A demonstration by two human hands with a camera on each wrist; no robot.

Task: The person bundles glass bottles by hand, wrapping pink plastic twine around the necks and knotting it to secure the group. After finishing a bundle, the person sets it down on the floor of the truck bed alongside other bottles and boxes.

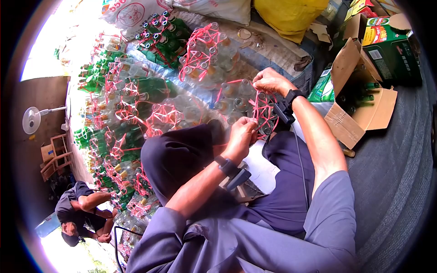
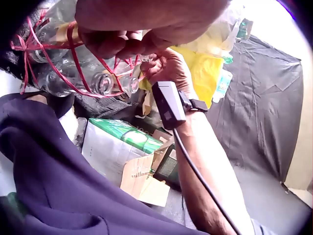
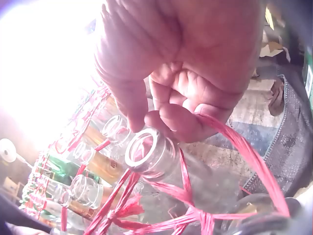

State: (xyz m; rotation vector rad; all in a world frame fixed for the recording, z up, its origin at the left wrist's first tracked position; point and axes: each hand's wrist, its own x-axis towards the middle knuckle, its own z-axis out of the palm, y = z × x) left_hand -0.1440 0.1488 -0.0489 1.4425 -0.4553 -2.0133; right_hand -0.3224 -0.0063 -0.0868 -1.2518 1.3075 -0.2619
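Observation:
Pink plastic twine [image 3: 257,161] is strung around the necks of a cluster of clear glass bottles [image 1: 239,103] in front of the crossed legs. My right hand [image 1: 273,81] pinches a strand of it above a bottle mouth [image 3: 142,149], fingers curled. Lower and to the left, my left hand [image 1: 241,139] has its thumb and fingers drawn together on the twine at the near side of the same cluster. From the left wrist, the left hand [image 2: 146,22] fills the top and hides part of the bottles; the right hand [image 2: 168,71] shows beyond it.
Many green and clear bottles [image 1: 157,86] tied with pink twine spread to the left. An opened carton [image 1: 382,109] with green bottles stands at right, beside a green box [image 1: 391,57]. Sacks [image 1: 291,16] lie at the back. Another person [image 1: 84,209] sits at lower left.

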